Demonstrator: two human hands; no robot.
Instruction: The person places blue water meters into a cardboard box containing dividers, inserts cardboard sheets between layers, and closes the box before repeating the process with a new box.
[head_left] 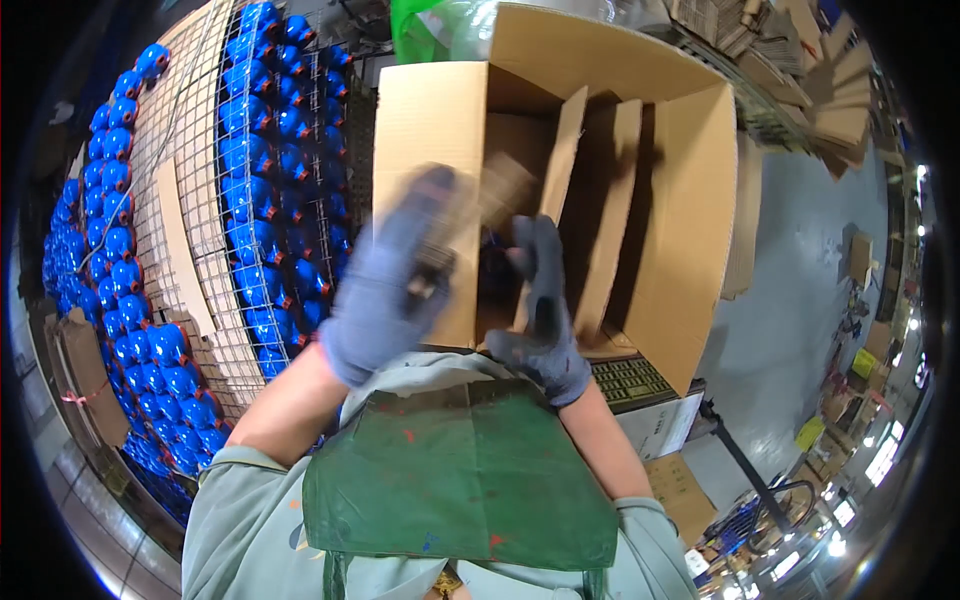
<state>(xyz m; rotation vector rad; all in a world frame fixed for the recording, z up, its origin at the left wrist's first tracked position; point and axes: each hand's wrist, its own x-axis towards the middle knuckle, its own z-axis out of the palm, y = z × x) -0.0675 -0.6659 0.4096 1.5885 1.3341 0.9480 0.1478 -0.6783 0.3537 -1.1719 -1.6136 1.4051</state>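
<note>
An open cardboard box [690, 210] stands in front of me, with upright cardboard dividers [610, 215] splitting its inside. My left hand [385, 285], in a blue-grey glove, is over the box's left flap [425, 150] and smeared by motion. A blurred brown piece of cardboard [507, 190] reaches from between its fingers and thumb toward the leftmost compartment. At that compartment's near end is my right hand [545, 325], gloved too, its thumb and fingers apart beside the first divider. Something dark and shiny shows deep between the hands; its kind is too hidden to tell.
Rows of shiny blue rounded parts with red-orange ends [250, 180] fill wire mesh racks [190, 190] on the left. Stacked flat cardboard [740, 30] lies at the far right. A green bag [410, 30] is behind the box. Grey floor [800, 250] stretches to the right.
</note>
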